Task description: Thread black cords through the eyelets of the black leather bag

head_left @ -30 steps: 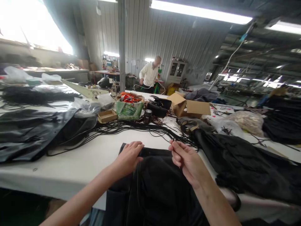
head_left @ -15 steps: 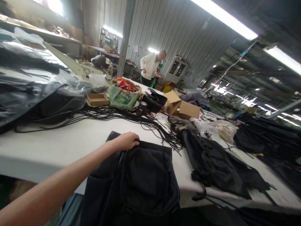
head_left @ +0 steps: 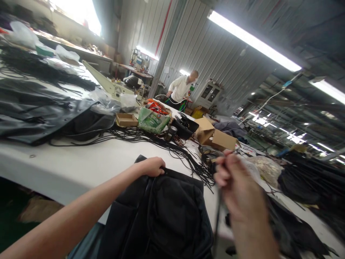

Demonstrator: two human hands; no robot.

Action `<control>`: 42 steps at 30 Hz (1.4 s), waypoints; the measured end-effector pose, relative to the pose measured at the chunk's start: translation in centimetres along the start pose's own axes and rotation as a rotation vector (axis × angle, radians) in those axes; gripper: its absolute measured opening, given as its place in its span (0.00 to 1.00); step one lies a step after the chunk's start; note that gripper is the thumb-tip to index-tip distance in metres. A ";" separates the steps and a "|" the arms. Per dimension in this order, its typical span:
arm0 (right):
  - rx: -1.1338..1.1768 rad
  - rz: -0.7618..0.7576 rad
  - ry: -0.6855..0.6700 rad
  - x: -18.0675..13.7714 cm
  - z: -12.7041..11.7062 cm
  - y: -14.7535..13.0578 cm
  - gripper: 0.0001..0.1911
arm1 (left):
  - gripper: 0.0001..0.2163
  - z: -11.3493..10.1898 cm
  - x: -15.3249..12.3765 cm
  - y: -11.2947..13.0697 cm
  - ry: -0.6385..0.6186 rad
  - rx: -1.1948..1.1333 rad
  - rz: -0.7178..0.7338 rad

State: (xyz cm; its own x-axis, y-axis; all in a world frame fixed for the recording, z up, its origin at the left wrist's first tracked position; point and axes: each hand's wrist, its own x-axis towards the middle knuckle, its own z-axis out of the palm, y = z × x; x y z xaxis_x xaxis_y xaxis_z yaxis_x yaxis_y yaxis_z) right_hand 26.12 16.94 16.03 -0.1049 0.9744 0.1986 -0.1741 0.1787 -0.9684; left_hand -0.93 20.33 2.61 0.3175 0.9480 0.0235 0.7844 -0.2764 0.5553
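My left hand [head_left: 154,167] is closed over the top edge of a black bag [head_left: 179,212], its fingers curled past the rim. The bag hangs over the table's front edge, its rounded front pocket facing me. To the right, my right hand [head_left: 235,180] is raised, blurred by motion, with thumb and fingers pinched together. A dark cord [head_left: 217,219] runs down from its fingers, past the bag's right side; its lower end is out of view. Behind the bag lies a bundle of black cords [head_left: 172,147] across the white table [head_left: 88,162].
Beyond the cords stand a shallow cardboard tray [head_left: 126,120], a green bag of orange straps [head_left: 153,120] and an open carton [head_left: 215,135]. Black sheet material [head_left: 48,111] covers the left side. More black pieces [head_left: 299,223] lie at right. A person [head_left: 180,89] leans over at the back.
My right hand has come into view on the right, holding a dark cord. My left hand keeps its hold on the bag's top edge. The camera view has shifted slightly.
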 end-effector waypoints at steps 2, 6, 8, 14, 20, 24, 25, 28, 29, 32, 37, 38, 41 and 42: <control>-0.032 0.183 -0.057 -0.4 1.5 4.5 0.38 | 0.07 0.0 -0.1 0.0 -0.001 -0.016 0.007; -0.153 0.411 -0.082 0.0 2.3 12.6 0.42 | 0.10 0.0 -0.2 -0.1 0.012 -0.052 0.022; -0.190 0.419 -0.075 0.3 1.6 14.4 0.41 | 0.13 0.1 -0.2 0.0 0.033 -0.080 0.024; -0.278 0.447 -0.150 0.5 0.4 15.1 0.30 | 0.17 1.3 -0.3 0.2 0.129 -0.161 0.002; -0.275 0.448 -0.145 0.4 1.0 16.2 0.28 | 0.18 1.6 -1.2 0.9 0.164 -0.194 0.003; -0.273 0.427 -0.154 0.2 1.2 16.3 0.32 | 0.17 1.3 -1.7 1.3 0.164 -0.212 0.004; -0.274 0.420 -0.156 0.2 1.2 16.3 0.33 | 0.17 1.3 -1.8 1.3 0.163 -0.217 0.002; -0.283 0.413 -0.163 0.1 1.1 16.3 0.35 | 0.16 1.4 -1.8 1.1 0.164 -0.234 -0.005; -0.288 0.415 -0.165 0.0 1.1 16.4 0.36 | 0.16 1.5 -1.8 1.1 0.165 -0.239 -0.009; -0.303 0.419 -0.158 0.1 1.3 16.9 0.36 | 0.16 1.7 -1.6 0.9 0.173 -0.248 -0.022; -0.314 0.368 -0.109 0.1 1.8 17.8 0.37 | 0.17 2.0 -1.6 0.8 0.182 -0.261 -0.031; -0.318 0.357 -0.104 0.2 1.9 18.0 0.37 | 0.18 2.0 -1.6 0.8 0.179 -0.264 -0.031; -0.342 0.341 -0.101 0.5 2.1 18.8 0.39 | 0.15 1.8 -1.3 0.6 0.154 -0.278 -0.030; -0.352 0.337 -0.102 0.6 2.1 19.1 0.39 | 0.14 1.8 -1.0 0.5 0.141 -0.283 -0.037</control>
State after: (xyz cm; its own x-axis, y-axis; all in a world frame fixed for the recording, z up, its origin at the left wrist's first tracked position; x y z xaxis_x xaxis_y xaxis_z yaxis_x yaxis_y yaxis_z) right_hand 20.65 20.68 -2.00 -0.1964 0.9708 -0.1378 0.2250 -0.0922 -0.9700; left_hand 0.06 18.98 1.39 0.1987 0.9746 0.1033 0.6082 -0.2052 0.7668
